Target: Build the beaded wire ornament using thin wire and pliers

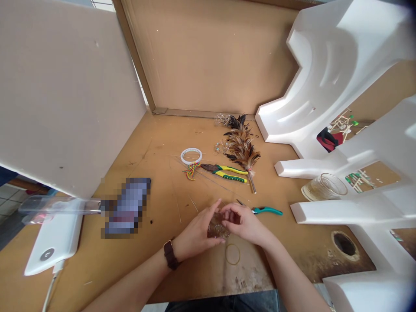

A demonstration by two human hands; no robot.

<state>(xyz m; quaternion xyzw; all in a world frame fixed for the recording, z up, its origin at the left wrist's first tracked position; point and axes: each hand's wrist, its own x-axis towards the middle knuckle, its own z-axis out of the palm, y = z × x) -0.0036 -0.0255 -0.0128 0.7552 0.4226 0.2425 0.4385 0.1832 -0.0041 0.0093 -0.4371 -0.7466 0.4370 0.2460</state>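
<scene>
Fine wire, busy fingers: a tight moment near the desk's front edge

Here we are at the middle of the desk's near side, and the wiry piece (216, 226) sits up between two bare hands. The left hand (199, 229) wraps it in a curve, thumb below, fingers above. The right hand (243, 222) comes in from the other side, fingertips drawn together in a pinch at its edge. Exactly which strand they have, I cannot tell; the fingers cover it.

And this is where it could go wrong! The strands look thin, so too firm a squeeze from that left palm would likely bend the shape. A hard pull from the right could kink or snap one, and a cut end might prick a fingertip.

Watch the teal-handled cutter (268, 210) too: it lies just beyond the right hand, its tip pointing back toward the knuckles. A careless swing, and they meet.

Toward the near edge, the thin yellow ring (239, 255) lies below the hands; a dragging wrist could sweep it off the desk (136, 273). Over by the right corner there's a dark round hole (344, 243), a possible trap for anything small that rolls. Farther in, loose wires (178, 211) lie across the surface, ready to snag a sleeve-less forearm or tangle with the piece if it's set down there.
</scene>
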